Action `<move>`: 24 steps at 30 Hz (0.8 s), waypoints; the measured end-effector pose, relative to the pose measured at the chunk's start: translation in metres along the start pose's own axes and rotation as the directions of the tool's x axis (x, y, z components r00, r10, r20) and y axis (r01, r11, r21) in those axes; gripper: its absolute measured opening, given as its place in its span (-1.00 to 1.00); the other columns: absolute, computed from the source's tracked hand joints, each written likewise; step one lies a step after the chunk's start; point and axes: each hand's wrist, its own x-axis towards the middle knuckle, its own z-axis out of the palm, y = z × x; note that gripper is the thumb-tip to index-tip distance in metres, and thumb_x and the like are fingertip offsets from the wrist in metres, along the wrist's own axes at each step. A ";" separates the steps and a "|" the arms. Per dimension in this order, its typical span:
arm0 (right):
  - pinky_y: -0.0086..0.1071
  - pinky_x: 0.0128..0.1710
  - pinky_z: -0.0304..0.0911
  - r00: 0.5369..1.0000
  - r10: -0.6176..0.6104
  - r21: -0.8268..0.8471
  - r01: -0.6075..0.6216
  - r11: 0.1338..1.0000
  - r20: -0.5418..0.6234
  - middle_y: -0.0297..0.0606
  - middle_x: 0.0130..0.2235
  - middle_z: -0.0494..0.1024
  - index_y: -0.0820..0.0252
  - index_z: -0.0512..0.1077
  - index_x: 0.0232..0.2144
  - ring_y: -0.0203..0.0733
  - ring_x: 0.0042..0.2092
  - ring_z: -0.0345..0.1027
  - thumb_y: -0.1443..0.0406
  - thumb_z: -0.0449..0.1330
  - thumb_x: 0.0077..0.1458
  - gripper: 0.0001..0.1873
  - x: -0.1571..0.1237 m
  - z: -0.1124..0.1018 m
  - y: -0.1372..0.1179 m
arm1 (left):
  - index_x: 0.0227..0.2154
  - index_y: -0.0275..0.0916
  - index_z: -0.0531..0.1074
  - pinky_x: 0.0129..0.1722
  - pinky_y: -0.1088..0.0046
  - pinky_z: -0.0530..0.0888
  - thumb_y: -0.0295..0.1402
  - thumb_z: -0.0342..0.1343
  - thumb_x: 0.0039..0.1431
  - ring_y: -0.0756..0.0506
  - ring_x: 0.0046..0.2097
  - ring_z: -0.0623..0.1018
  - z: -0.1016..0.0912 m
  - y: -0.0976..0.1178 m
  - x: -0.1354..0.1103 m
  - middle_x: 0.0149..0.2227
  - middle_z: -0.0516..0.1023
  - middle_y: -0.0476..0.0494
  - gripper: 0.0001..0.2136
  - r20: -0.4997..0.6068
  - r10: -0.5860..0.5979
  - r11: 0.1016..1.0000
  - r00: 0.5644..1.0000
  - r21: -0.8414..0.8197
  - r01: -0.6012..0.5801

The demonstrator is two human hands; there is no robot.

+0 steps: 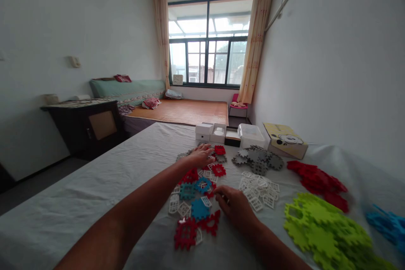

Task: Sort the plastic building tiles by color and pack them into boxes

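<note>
My left hand (pixel 201 156) reaches over the far end of a mixed heap of flat toothed plastic building pieces, fingers stretched out, next to a small red piece (pixel 219 149). Closer in, my right hand (pixel 236 206) is curled with its fingertips together at the heap's right edge; whatever they hold is hidden. Between the arms lie red pieces (pixel 185 234), a blue piece (pixel 200 209), a teal piece (pixel 187 191) and small white window-like lattice pieces (pixel 184 209). Just beyond my right hand is a pile of white lattice pieces (pixel 259 190).
On the cloth-covered table (pixel 95 194), grey pieces (pixel 259 158), red pieces (pixel 319 181), lime-green pieces (pixel 325 230) and blue pieces (pixel 387 225) lie in piles to the right. Along the far edge stand small white boxes (pixel 203 131), a clear plastic tub (pixel 252 136) and a yellow carton (pixel 284 139).
</note>
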 end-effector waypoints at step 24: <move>-0.44 -0.32 0.21 1.000 0.003 -0.017 -0.003 1.000 0.015 -0.34 -0.35 0.55 0.06 0.45 -0.30 -0.25 -0.36 0.39 0.27 0.00 0.10 -0.78 0.002 0.007 0.003 | -0.15 -0.23 0.48 0.05 0.44 0.27 -0.07 -0.22 0.23 -0.11 0.00 0.41 -0.025 -0.035 -0.012 -0.03 0.48 -0.14 -0.55 -0.086 0.100 0.960 0.991 -0.255 -0.119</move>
